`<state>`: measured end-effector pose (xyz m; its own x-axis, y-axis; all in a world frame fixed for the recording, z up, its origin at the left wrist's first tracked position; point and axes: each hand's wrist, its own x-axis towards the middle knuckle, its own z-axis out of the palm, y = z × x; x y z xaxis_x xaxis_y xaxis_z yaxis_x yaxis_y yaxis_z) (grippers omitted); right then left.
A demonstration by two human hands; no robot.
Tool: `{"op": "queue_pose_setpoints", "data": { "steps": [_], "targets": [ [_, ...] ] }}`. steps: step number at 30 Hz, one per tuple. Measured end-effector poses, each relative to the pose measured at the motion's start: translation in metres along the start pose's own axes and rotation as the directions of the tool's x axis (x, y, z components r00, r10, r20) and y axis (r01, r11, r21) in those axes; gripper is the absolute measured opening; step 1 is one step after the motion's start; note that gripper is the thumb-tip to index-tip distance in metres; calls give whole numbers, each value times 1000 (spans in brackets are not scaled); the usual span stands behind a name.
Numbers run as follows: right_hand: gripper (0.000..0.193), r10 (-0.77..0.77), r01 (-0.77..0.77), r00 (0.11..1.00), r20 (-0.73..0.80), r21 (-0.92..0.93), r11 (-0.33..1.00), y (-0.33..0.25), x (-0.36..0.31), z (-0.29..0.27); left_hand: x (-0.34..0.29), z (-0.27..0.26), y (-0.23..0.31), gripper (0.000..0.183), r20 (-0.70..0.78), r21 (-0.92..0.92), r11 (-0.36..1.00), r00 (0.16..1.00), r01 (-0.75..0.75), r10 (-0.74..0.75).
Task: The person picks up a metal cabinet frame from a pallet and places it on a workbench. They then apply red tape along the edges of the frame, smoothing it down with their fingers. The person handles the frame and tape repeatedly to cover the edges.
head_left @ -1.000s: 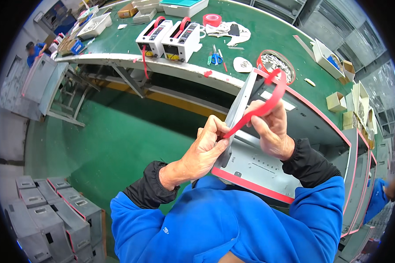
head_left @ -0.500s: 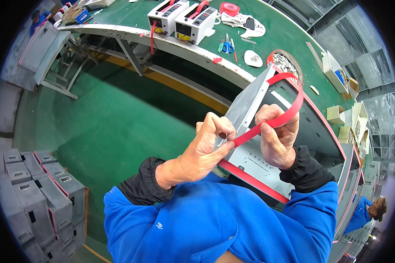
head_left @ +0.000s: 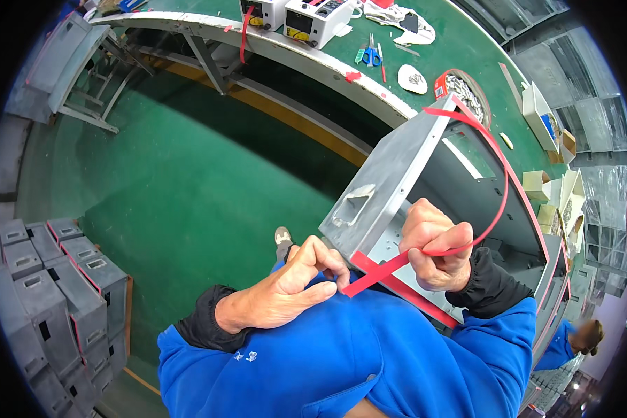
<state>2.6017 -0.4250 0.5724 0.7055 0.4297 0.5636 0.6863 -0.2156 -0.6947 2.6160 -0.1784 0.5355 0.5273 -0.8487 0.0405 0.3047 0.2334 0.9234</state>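
A strip of red tape (head_left: 503, 202) runs in a loose loop from the top corner of a grey metal cabinet (head_left: 390, 167) round to my right hand (head_left: 435, 247). That hand is closed, pinching the strip between thumb and fingers in front of the cabinet's open side. The strip's loose end crosses the red-taped lower edge near my body. Beside this end is my left hand (head_left: 285, 285), its fingers bent and thumb apart from the tape. One fingertip is at the end; whether it touches cannot be made out.
Along the green workbench (head_left: 397, 59) are white tape dispensers (head_left: 320, 21), blue scissors (head_left: 372, 54) and a round tub of small parts (head_left: 463, 94). Grey metal boxes (head_left: 63, 299) are stacked on the left. Another person (head_left: 561, 346) is at the far right.
Both hands have come lower and nearer my body, the left also further left. The left fingers have parted from their pinch on the tape's end. The loop has grown wider.
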Motion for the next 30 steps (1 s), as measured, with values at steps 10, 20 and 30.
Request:
{"op": "queue_pose_setpoints", "data": {
  "steps": [10, 20, 30],
  "targets": [
    [30, 196, -196, 981, -2, -6, 981, 21, -6, -4, 6, -13, -27, 29, -109, 235, 972, 994, 8, 18],
    [12, 387, -382, 917, -92, 69, 922, 16, 0, -2, 17, -6, -22, 38, -36, 455, 890, 999, 4, 14],
    [12, 317, -310, 942, -107, 84, 947, 26, -3, -4, 18, -6, -28, 36, -30, 471, 880, 996, -63, 88]
  ]
}}
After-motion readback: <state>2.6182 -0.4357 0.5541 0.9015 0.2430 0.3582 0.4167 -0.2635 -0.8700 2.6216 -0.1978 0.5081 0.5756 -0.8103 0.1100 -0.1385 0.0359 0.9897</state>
